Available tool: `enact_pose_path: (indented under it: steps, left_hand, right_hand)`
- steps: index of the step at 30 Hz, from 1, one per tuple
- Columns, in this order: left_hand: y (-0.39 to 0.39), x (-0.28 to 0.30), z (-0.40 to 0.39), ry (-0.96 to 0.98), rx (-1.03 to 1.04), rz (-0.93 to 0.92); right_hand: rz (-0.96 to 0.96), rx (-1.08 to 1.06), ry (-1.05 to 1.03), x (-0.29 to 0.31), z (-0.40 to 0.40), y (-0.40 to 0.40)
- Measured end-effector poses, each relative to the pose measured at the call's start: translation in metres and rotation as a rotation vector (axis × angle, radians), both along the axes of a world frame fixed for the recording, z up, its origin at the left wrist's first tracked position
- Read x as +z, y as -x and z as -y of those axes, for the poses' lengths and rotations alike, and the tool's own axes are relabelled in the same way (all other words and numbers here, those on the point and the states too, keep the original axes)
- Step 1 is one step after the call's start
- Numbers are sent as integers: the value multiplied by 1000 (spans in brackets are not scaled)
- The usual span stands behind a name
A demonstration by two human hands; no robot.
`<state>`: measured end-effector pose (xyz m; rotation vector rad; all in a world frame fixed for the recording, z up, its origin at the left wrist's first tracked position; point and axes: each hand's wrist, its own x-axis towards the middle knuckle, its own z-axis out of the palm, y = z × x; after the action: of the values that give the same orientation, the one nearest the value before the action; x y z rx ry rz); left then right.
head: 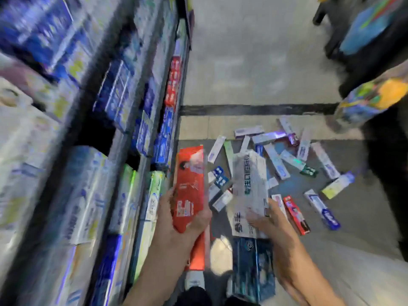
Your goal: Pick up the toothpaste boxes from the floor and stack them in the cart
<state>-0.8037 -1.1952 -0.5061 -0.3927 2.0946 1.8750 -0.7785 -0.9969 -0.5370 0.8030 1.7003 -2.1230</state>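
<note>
**Both hands hold toothpaste boxes above the pile on the floor**

The left hand (187,219) grips a long red toothpaste box (191,186), its fingers wrapped round the lower part, with the box pointing away from the person. The right hand (267,219) holds a white toothpaste box (249,191) with blue lettering, thumb across its face; a dark blue box (254,268) shows just below that hand, and whether the hand also holds it cannot be told. Beyond both hands, a scatter of toothpaste boxes (287,160) lies on the grey floor (254,62), some overlapping, others apart toward the right. A slim red box (297,215) lies on the floor just right of the right hand. Shelves (99,129) packed with boxed goods run along the left, blurred. A patterned sleeve (373,98) reaches in at the right edge.
</note>
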Motion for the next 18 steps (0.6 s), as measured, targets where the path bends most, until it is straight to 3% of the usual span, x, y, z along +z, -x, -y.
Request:
enact_pose_path:
  steps: [5,8,12,18]
  left_hand:
    - [1,239,-41,-33,-33,-206]
    - [1,324,-58,-40,-47,-345]
    - [-5,393,-74,-106,-91,-432]
    - [-24,432,-91,-203,-218,-437]
  right_hand:
    - [-167,-46,-1,236,-8,-11]
    - [-351,-42,-4,331,-21,-17]
    - [-475,-97,-6,406,-40,-29]
    - [-566,-197,-205,450,-50,-67]
